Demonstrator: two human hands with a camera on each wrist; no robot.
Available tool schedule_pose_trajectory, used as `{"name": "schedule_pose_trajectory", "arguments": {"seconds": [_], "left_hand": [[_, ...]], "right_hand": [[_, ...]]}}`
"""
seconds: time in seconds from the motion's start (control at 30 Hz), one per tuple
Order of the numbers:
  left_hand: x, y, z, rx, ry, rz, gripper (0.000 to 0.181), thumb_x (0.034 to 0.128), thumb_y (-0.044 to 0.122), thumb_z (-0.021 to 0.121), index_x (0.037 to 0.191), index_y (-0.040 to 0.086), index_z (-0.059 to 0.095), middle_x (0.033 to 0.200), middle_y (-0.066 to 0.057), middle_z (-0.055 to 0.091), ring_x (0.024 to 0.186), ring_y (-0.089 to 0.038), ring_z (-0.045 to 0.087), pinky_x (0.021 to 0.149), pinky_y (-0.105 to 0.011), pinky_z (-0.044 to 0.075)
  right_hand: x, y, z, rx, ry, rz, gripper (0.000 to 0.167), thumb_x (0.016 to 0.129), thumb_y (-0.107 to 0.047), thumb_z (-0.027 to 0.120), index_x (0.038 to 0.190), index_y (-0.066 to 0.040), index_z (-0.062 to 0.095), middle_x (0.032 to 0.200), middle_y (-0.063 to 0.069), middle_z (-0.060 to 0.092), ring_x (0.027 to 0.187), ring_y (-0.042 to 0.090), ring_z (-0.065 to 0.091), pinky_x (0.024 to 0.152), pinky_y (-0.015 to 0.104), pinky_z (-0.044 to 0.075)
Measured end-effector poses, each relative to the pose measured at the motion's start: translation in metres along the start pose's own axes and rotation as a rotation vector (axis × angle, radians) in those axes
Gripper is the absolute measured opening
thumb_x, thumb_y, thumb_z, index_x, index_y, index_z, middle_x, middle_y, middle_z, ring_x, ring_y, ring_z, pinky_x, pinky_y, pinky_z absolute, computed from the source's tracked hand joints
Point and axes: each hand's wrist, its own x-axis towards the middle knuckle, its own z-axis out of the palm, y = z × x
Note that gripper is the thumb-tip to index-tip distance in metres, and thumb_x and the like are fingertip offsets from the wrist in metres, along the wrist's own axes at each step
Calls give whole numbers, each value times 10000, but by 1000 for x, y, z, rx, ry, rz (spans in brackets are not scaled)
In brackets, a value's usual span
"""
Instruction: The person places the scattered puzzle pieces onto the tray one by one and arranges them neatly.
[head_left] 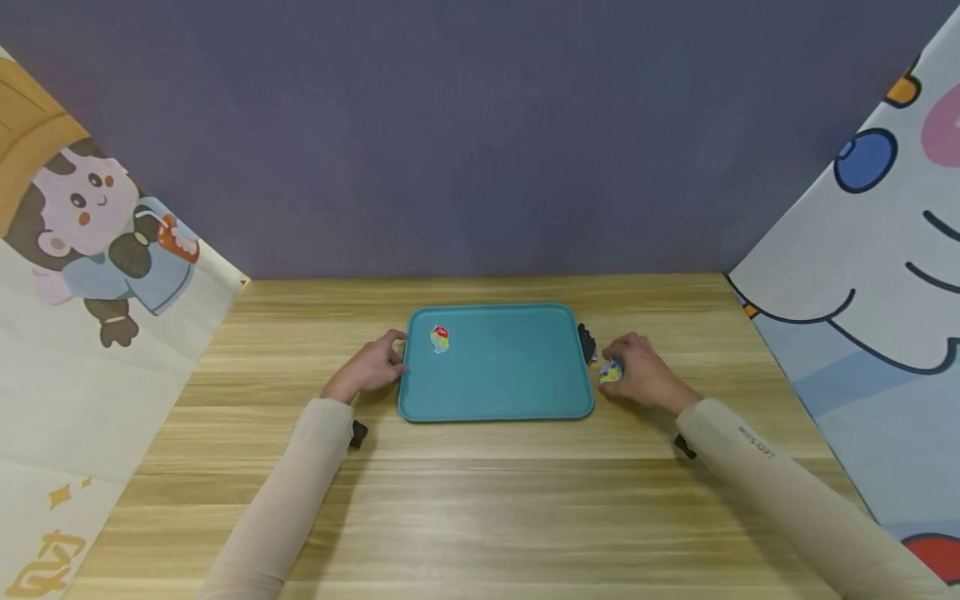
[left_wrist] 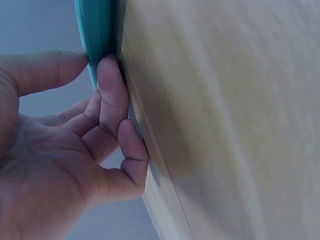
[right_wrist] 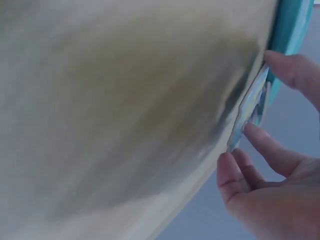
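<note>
A teal tray lies on the wooden table, with a small red, yellow and pale flat piece near its upper left corner. My left hand is at the tray's left edge; in the left wrist view the thumb of that hand touches the teal rim and the fingers curl beneath it. Right of the tray, my right hand holds a thin blue-yellow piece between thumb and fingers. In the right wrist view, the hand grips this piece by its edges, tilted, beside the tray.
A dark, scalloped flat piece lies against the tray's right edge. The wooden table extends in front of the tray. A dark blue-grey panel stands behind, with cartoon-printed panels at left and right.
</note>
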Motion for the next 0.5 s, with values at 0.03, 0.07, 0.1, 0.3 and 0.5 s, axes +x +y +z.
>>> {"name": "schedule_pose_trajectory", "arguments": {"seconds": [0.03, 0.07, 0.1, 0.3, 0.5], "left_hand": [[0, 0, 0, -1, -2, 1, 598, 896, 99, 622, 1408, 28, 322, 988, -144, 637, 866, -240, 593, 795, -413, 475], [0, 0, 0, -2, -3, 0, 598, 897, 98, 620, 1409, 27, 320, 989, -144, 637, 867, -241, 593, 795, -415, 475], [0, -1, 0, -3, -4, 0, 598, 897, 98, 620, 1409, 27, 320, 990, -145, 636, 868, -242, 593, 795, -416, 475], [0, -1, 1, -7, -4, -4, 596, 897, 100, 622, 1409, 36, 324, 983, -134, 635, 865, -238, 590, 796, -414, 472], [0, -1, 1, -10, -6, -5, 593, 899, 101, 618, 1409, 37, 322, 994, -138, 636, 877, -240, 592, 801, -417, 473]], "right_hand": [[1, 1, -1, -3, 13, -11, 609, 681, -226, 826, 1158, 73, 595, 1228, 252, 453, 1123, 396, 393, 931, 513, 369], [1, 1, -3, -6, 23, -15, 605, 682, -219, 827, 1158, 72, 594, 1239, 253, 448, 1135, 397, 389, 939, 512, 364], [2, 1, -5, -10, 32, -17, 606, 684, -214, 827, 1164, 70, 590, 1252, 251, 443, 1154, 398, 380, 955, 514, 353], [7, -4, -17, 13, 90, -48, 617, 686, -183, 830, 1184, 76, 575, 1275, 261, 429, 1189, 418, 363, 982, 542, 322], [14, -16, -24, 59, 146, -112, 611, 697, -184, 839, 1189, 68, 580, 1284, 233, 449, 1205, 407, 367, 994, 526, 300]]}}
